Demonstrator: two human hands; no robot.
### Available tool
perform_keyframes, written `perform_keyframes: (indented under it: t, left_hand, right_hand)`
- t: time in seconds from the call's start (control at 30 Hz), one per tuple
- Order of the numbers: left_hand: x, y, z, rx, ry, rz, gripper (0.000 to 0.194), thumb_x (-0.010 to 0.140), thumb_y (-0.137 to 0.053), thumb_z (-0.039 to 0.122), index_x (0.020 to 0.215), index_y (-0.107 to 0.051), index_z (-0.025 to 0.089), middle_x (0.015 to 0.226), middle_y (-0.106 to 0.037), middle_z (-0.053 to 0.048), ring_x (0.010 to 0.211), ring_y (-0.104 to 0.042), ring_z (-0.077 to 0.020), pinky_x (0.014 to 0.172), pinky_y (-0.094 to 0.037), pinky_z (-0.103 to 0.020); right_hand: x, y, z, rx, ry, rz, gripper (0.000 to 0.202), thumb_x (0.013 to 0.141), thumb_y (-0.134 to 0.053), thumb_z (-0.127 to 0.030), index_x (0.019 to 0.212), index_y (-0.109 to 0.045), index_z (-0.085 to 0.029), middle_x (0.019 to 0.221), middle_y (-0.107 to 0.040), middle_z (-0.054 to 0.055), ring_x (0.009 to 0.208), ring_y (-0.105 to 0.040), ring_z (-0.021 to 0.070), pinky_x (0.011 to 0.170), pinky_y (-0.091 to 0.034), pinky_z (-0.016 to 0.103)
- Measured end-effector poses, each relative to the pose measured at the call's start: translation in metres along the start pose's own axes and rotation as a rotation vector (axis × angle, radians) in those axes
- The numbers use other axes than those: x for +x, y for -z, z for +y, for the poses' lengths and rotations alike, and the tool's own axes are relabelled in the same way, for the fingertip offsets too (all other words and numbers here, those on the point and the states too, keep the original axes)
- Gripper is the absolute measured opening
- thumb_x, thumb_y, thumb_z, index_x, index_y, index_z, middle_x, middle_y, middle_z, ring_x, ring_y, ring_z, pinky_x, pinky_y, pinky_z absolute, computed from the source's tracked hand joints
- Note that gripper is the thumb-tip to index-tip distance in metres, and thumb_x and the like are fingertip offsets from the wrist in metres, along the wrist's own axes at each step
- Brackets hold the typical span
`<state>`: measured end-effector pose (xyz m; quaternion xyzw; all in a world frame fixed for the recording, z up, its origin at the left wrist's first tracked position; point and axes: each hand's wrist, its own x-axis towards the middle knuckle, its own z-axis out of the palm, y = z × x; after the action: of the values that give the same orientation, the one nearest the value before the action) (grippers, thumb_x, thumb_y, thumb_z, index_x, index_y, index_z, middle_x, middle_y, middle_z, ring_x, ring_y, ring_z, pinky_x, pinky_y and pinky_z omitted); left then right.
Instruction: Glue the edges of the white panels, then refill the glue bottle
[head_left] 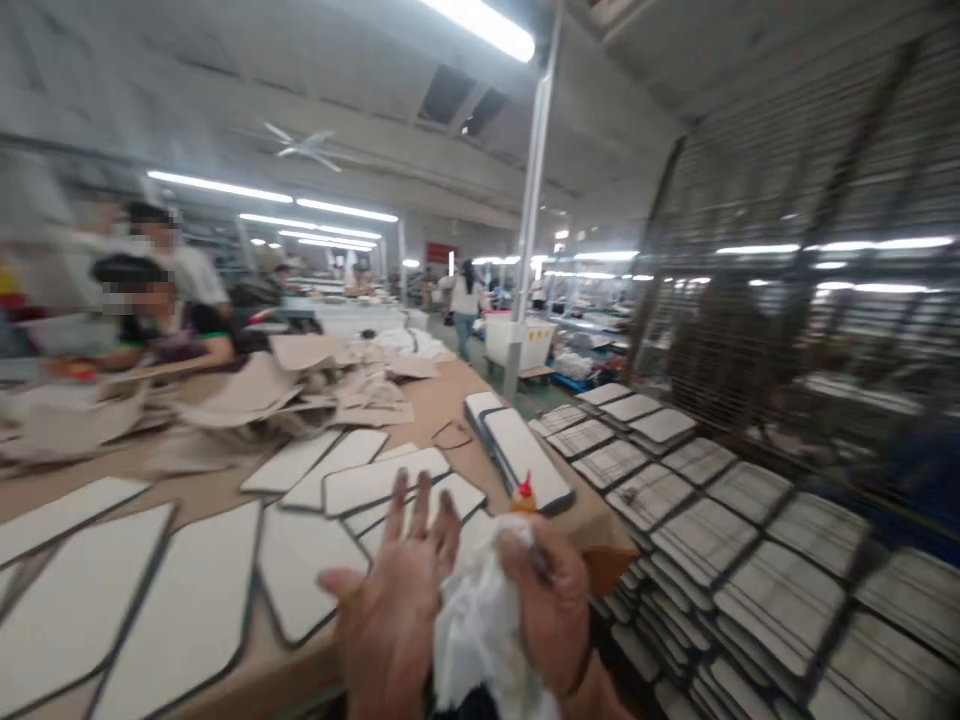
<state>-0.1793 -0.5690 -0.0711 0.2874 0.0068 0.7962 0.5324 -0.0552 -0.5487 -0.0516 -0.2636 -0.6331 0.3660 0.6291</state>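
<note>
My left hand (405, 590) is raised palm up, its fingers spread and smudged dark, with nothing in it. My right hand (551, 600) is closed on a crumpled white cloth (480, 620), which hangs between the two hands. Just beyond the right hand shows a yellow-orange bottle top with a red pointed nozzle (524, 488); its lower part is hidden, and I cannot tell whether the hand touches it. Flat cream panels with dark edges, such as a wide panel (180, 600), lie on the brown-topped table (450, 385) in front of me.
Stacks of dark-edged panels (780, 595) fill the right side, below a wire mesh screen (787, 200). Beige sheets (247, 400) are heaped at the table's left, where two people are. A thin stack of panels (529, 455) lies by the right edge. A metal pole (532, 200) stands beyond.
</note>
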Motion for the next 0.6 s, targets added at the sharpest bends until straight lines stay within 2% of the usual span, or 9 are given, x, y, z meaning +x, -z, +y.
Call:
perform_keyframes:
  t: [0.03, 0.1, 0.2, 0.27, 0.37, 0.43, 0.53, 0.6]
  left_hand:
    - [-0.007, 0.0, 0.005, -0.027, -0.006, 0.025, 0.091, 0.068, -0.061, 0.07, 0.143, -0.038, 0.024, 0.149, -0.038, -0.009, 0.14, -0.025, -0.0278, 0.116, -0.019, -0.041]
    - [-0.011, -0.001, 0.006, -0.075, -0.006, 0.04, 0.1, 0.067, -0.05, 0.079, 0.145, -0.033, 0.02, 0.155, -0.026, -0.009, 0.143, -0.015, -0.0285, 0.117, -0.016, -0.043]
    - [-0.006, -0.003, 0.002, -0.115, -0.014, 0.027, 0.103, 0.066, -0.033, 0.087, 0.146, -0.032, 0.022, 0.158, -0.015, -0.004, 0.145, -0.007, -0.0288, 0.116, -0.014, -0.047]
    - [-0.004, -0.002, 0.003, -0.14, -0.024, 0.028, 0.104, 0.065, -0.027, 0.089, 0.147, -0.029, 0.025, 0.159, -0.013, -0.003, 0.145, -0.006, -0.0291, 0.116, -0.013, -0.047]
    - [-0.005, 0.0, 0.009, -0.157, -0.071, 0.073, 0.101, 0.068, -0.025, 0.087, 0.149, -0.02, 0.027, 0.158, -0.014, -0.002, 0.144, -0.009, -0.0292, 0.117, -0.011, -0.047]
    - [-0.005, 0.001, 0.012, -0.137, -0.094, 0.113, 0.096, 0.072, -0.025, 0.084, 0.15, -0.019, 0.028, 0.158, -0.018, -0.002, 0.144, -0.013, -0.0298, 0.116, -0.012, -0.049]
    - [-0.004, -0.002, 0.012, -0.072, -0.126, 0.161, 0.088, 0.076, -0.025, 0.08, 0.148, -0.027, 0.029, 0.155, -0.026, -0.003, 0.142, -0.02, -0.0307, 0.115, -0.017, -0.051]
    - [-0.003, -0.005, 0.009, -0.021, -0.153, 0.195, 0.085, 0.077, -0.024, 0.08, 0.145, -0.033, 0.03, 0.154, -0.03, -0.005, 0.141, -0.024, -0.0309, 0.114, -0.019, -0.051]
  right_hand:
    - [-0.002, -0.005, 0.004, 0.08, -0.073, -0.006, 0.036, 0.083, -0.058, -0.053, 0.073, -0.064, -0.019, 0.057, -0.06, -0.001, 0.049, -0.055, 0.0124, 0.043, -0.047, 0.023]
    - [0.003, -0.002, 0.011, 0.215, -0.24, 0.031, 0.036, 0.075, -0.067, -0.054, 0.07, -0.065, -0.019, 0.054, -0.061, -0.001, 0.049, -0.056, 0.0138, 0.044, -0.047, 0.023]
    - [0.026, 0.021, 0.019, 0.265, -0.394, 0.129, 0.039, 0.062, -0.077, -0.054, 0.074, -0.067, -0.019, 0.06, -0.066, 0.002, 0.051, -0.06, 0.0167, 0.045, -0.049, 0.025]
    - [0.042, 0.039, 0.02, 0.214, -0.374, 0.22, 0.043, 0.06, -0.076, -0.059, 0.072, -0.067, -0.019, 0.058, -0.066, 0.003, 0.047, -0.059, 0.0171, 0.041, -0.048, 0.025]
    - [0.05, 0.05, 0.014, 0.063, -0.213, 0.275, 0.042, 0.063, -0.073, -0.06, 0.068, -0.066, -0.019, 0.055, -0.065, 0.003, 0.045, -0.059, 0.0168, 0.04, -0.048, 0.025]
    - [0.04, 0.042, 0.01, -0.077, -0.071, 0.177, 0.032, 0.071, -0.07, -0.052, 0.07, -0.067, -0.02, 0.061, -0.068, 0.003, 0.052, -0.063, 0.0174, 0.047, -0.052, 0.025]
    - [0.014, 0.017, 0.013, -0.243, 0.166, -0.123, 0.013, 0.082, -0.063, -0.033, 0.085, -0.069, -0.021, 0.08, -0.073, 0.004, 0.072, -0.068, 0.018, 0.065, -0.056, 0.025]
    - [0.0, 0.001, 0.018, -0.295, 0.31, -0.295, 0.014, 0.084, -0.06, -0.025, 0.095, -0.067, -0.021, 0.088, -0.073, 0.005, 0.08, -0.068, 0.0186, 0.073, -0.055, 0.028]
